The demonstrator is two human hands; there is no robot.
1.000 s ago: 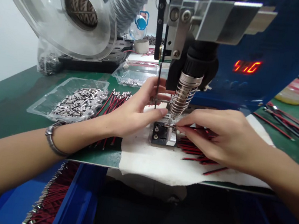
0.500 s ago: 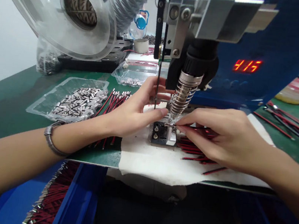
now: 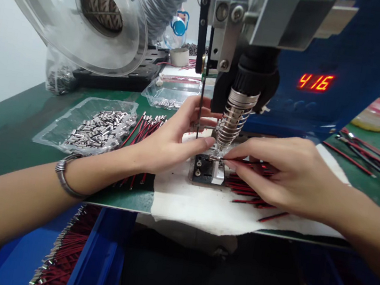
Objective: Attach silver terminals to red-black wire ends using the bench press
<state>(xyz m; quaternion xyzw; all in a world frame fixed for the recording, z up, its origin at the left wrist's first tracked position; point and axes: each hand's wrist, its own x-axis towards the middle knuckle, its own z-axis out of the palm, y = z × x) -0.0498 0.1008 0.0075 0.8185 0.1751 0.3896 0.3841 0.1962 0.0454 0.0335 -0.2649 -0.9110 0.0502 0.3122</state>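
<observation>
My right hand [image 3: 278, 172] is closed, thumb and forefinger pinching a thin red-and-black wire at a small metal connector [image 3: 215, 158]. That connector sits on a small black fixture [image 3: 202, 168] with a pale metal block, directly under the spring-wrapped tip of a soldering iron [image 3: 239, 114]. To the left of the tip is my left hand [image 3: 180, 136], its thumb stretched toward the connector and its fingers apart behind a thin vertical rod. Whether the thumb touches anything is unclear. Below my right hand, more red-and-black wires [image 3: 249, 192] lie on a white cloth [image 3: 197, 210].
A clear tray [image 3: 50, 133] of metal connectors and a bundle of wires [image 3: 141, 133] lie left. Another clear tray [image 3: 172, 90] stands behind. A large transparent hood [image 3: 52, 12] hangs upper left. The blue machine housing [image 3: 332, 49] fills the upper right. Blue bins [image 3: 102, 253] sit below the table edge.
Both hands and the connector stay practically in place. The view shifts very slightly, and the red digits on the machine's display look clearer.
</observation>
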